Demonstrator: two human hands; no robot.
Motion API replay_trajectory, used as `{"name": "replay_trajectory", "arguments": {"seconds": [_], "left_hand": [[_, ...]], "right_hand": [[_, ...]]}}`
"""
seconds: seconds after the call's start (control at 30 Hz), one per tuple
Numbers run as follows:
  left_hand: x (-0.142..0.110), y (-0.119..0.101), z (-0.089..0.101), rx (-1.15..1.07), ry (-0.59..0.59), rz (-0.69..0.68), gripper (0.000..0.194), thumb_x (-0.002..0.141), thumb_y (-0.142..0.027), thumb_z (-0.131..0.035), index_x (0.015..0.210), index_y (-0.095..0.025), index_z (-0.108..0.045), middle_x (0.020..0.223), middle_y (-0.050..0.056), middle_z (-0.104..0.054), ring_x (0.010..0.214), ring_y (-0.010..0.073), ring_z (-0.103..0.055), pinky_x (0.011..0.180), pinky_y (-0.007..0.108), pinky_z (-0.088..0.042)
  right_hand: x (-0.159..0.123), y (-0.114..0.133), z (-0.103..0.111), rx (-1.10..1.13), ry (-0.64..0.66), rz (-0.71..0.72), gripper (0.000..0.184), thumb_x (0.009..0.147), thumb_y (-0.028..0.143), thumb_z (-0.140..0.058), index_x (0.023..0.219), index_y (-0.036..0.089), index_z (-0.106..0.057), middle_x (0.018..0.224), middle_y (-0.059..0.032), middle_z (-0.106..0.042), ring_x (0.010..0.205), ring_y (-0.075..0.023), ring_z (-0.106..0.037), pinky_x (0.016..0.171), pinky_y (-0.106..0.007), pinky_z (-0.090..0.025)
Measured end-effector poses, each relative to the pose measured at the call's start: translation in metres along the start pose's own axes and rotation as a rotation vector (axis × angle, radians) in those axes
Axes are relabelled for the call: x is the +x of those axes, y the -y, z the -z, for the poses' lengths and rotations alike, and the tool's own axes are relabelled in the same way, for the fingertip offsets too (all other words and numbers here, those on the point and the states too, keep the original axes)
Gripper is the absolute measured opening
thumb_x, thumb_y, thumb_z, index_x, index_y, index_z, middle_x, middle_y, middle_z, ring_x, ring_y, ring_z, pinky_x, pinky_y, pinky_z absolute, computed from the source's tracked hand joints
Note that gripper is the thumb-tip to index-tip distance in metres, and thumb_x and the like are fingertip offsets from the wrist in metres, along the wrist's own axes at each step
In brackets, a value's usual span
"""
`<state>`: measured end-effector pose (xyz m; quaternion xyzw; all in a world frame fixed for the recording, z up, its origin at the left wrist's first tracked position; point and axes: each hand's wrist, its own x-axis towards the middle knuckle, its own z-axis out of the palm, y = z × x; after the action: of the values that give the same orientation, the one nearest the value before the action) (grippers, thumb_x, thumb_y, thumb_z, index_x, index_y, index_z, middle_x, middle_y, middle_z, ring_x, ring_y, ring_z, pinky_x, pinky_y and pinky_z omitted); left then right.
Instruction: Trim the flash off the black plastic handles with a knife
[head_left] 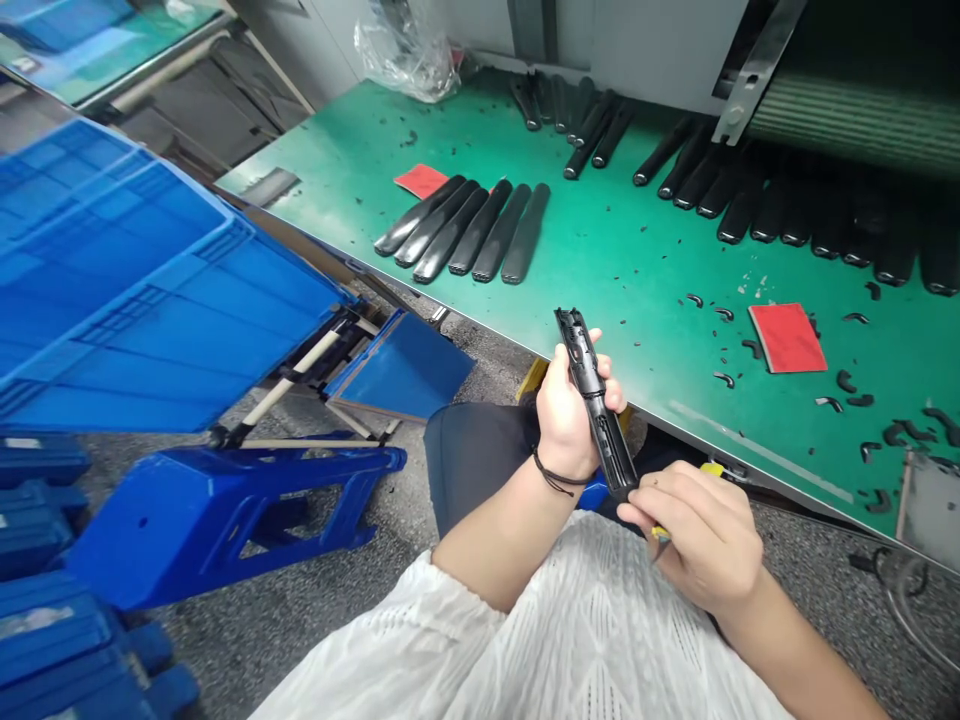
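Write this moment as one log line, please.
Left hand: holding black part | Right hand: gripping yellow object at part's near end | Green table: black pieces, red pads

No readable text or numbers.

The person is wearing a white top (600, 620) in thin, crinkled cloth, and its front is showing fine upright ribs and small open holes set in diamond shapes. The left sleeve (450, 620) is hanging wide and loose, ending near the elbow and leaving the forearm bare. Just below the left hand (564, 425), a thin black cord bracelet (553, 474) is circling the wrist in several strands. Dark blue-grey trousers (476, 455) are covering the legs. The right hand (705, 535) and forearm are showing bare.
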<state>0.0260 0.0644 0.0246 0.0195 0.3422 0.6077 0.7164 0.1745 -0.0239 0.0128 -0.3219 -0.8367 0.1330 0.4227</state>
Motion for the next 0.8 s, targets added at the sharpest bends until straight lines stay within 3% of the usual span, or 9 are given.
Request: {"name": "replay_trajectory", "arguments": {"seconds": [0.2,0.3,0.4,0.47,0.57,0.67,0.73,0.8], "left_hand": [[0.004,0.003,0.009,-0.019,0.137,0.057,0.040,0.110,-0.043,-0.029,0.113,-0.017,-0.061,0.063,-0.006,-0.048,0.036,0.0067,-0.042,0.042,0.022,-0.031],[0.003,0.004,0.012,-0.033,0.153,0.064,0.041,0.110,-0.044,-0.030,0.113,-0.018,-0.062,0.061,-0.007,-0.044,0.035,0.0056,-0.038,0.040,0.021,-0.028],[0.000,0.006,0.012,0.020,0.258,0.223,0.047,0.111,-0.044,-0.027,0.117,-0.016,-0.064,0.061,-0.006,-0.045,0.033,0.0050,-0.034,0.038,0.021,-0.025],[-0.004,0.008,0.013,0.074,0.305,0.258,0.046,0.110,-0.043,-0.029,0.120,-0.014,-0.064,0.063,-0.006,-0.047,0.034,0.0048,-0.034,0.038,0.021,-0.027],[-0.006,0.011,0.018,0.174,0.305,0.092,0.038,0.106,-0.041,-0.045,0.126,-0.015,-0.063,0.064,-0.007,-0.046,0.036,0.0047,-0.035,0.039,0.021,-0.030],[-0.007,0.010,0.026,0.321,0.308,-0.066,0.042,0.100,-0.043,-0.057,0.128,-0.014,-0.066,0.063,-0.006,-0.048,0.042,0.0065,-0.040,0.042,0.021,-0.033],[-0.010,0.009,0.032,0.407,0.313,-0.098,0.046,0.098,-0.047,-0.060,0.130,-0.014,-0.067,0.062,-0.004,-0.050,0.046,0.0076,-0.042,0.044,0.021,-0.034],[-0.013,0.009,0.035,0.468,0.337,-0.066,0.050,0.097,-0.049,-0.063,0.133,-0.015,-0.067,0.061,-0.005,-0.049,0.047,0.0073,-0.039,0.045,0.021,-0.032]], "right_hand": [[-0.001,0.003,-0.003,0.139,0.074,-0.105,0.009,0.095,0.011,-0.063,0.092,0.019,-0.059,0.078,-0.0024,-0.061,0.067,-0.0131,-0.054,0.060,-0.028,-0.041],[-0.002,0.006,-0.009,0.091,0.074,-0.066,0.010,0.095,0.011,-0.061,0.090,0.019,-0.057,0.076,-0.0019,-0.058,0.065,-0.0129,-0.051,0.059,-0.029,-0.039],[-0.003,0.009,-0.011,0.082,0.102,-0.029,0.010,0.096,0.011,-0.059,0.092,0.019,-0.056,0.075,-0.0014,-0.059,0.064,-0.0129,-0.050,0.059,-0.029,-0.039],[-0.003,0.007,-0.007,0.017,0.073,-0.014,0.010,0.096,0.010,-0.060,0.093,0.020,-0.057,0.076,-0.0013,-0.062,0.065,-0.0132,-0.054,0.060,-0.029,-0.043],[-0.002,-0.007,0.007,-0.228,-0.061,-0.090,0.017,0.092,0.009,-0.067,0.102,0.021,-0.063,0.084,-0.0026,-0.068,0.073,-0.0150,-0.063,0.069,-0.029,-0.050],[0.001,-0.032,0.024,-0.415,-0.165,-0.345,0.039,0.091,0.017,-0.072,0.128,0.023,-0.062,0.104,-0.0090,-0.069,0.087,-0.0198,-0.067,0.071,-0.032,-0.053],[0.005,-0.049,0.036,-0.441,-0.133,-0.437,0.038,0.096,0.023,-0.065,0.133,0.022,-0.059,0.108,-0.0106,-0.067,0.090,-0.0217,-0.067,0.072,-0.034,-0.053],[0.010,-0.062,0.048,-0.454,-0.034,-0.364,0.025,0.101,0.021,-0.053,0.124,0.022,-0.062,0.100,-0.0080,-0.067,0.087,-0.0208,-0.065,0.075,-0.034,-0.052]]}}
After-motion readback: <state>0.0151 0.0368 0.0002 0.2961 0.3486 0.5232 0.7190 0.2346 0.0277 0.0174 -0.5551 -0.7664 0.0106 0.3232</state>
